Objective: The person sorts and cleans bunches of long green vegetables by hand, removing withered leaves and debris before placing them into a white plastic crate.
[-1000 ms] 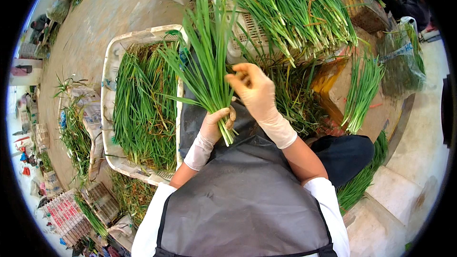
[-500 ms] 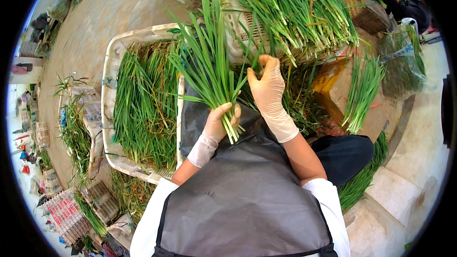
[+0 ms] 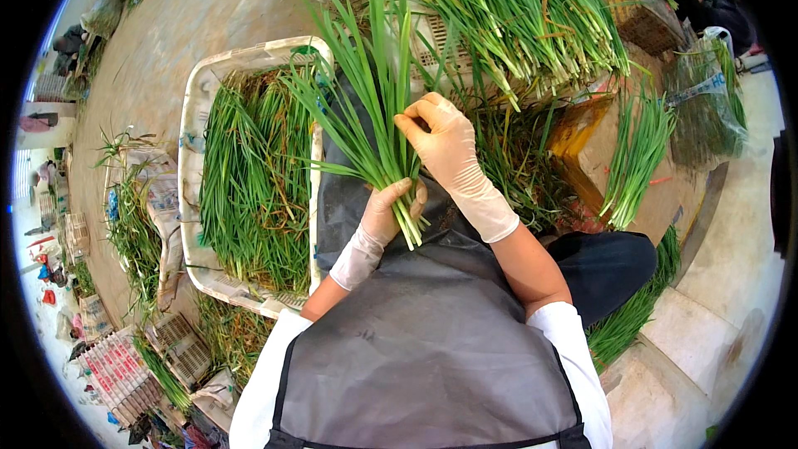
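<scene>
A bunch of garlic chives (image 3: 371, 120), with long flat green leaves and pale stem ends, fans upward over my lap. My gloved left hand (image 3: 384, 213) is wrapped round its lower stems, whose cut ends poke out below the fingers. At the right edge of the bunch, the thumb and fingers of my gloved right hand (image 3: 449, 148) pinch together on the leaves; how many leaves they hold is hidden. Beneath both hands lies a dark grey apron (image 3: 424, 341).
To my left stands a white plastic crate (image 3: 189, 191) filled with chives. A large chive pile (image 3: 532, 25) lies ahead on another crate (image 3: 428, 41). Loose trimmings (image 3: 515, 170) and a smaller chive bundle (image 3: 636, 162) are on the right, near a stuffed clear bag (image 3: 706, 112).
My right hand has moved left from beside the bunch onto its leaves, and its fingers have closed there. My left hand keeps its hold on the stems.
</scene>
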The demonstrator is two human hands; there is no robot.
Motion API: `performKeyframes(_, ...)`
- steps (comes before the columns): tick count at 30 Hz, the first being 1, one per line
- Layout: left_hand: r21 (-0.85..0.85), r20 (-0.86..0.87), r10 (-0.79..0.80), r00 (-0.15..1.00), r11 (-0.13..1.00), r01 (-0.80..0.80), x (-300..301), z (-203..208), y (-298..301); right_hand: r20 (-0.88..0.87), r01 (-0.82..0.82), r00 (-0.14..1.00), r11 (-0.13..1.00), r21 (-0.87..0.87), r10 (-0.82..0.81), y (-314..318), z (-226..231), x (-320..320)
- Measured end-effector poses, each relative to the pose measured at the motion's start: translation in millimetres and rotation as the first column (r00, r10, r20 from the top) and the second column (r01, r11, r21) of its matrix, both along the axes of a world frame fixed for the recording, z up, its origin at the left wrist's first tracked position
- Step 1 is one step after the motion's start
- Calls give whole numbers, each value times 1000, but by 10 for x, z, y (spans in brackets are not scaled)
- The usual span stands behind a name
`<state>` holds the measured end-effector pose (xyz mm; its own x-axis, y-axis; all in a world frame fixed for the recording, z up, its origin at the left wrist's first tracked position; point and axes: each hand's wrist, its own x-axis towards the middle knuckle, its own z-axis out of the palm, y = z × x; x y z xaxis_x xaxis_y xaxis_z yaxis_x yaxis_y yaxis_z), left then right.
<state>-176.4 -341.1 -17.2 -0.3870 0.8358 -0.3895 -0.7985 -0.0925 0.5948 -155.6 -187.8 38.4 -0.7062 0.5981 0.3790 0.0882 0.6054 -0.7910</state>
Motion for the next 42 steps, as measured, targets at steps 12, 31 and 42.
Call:
performKeyframes(12, 123, 352, 158, 923, 969, -213, -267, -97, 187, -422, -270, 865, 456, -848, -273, 412, 285, 374)
performKeyframes(31, 448, 455, 87, 886, 838, -313, -480, 191, 46, 538, 250, 716, 883, 396, -444, 1250, -550, 420)
performKeyframes(42, -43, 307, 258, 916, 965, -257, -452, -61, 596, 369, 180, 925, 957, -227, -87, 380, -300, 804)
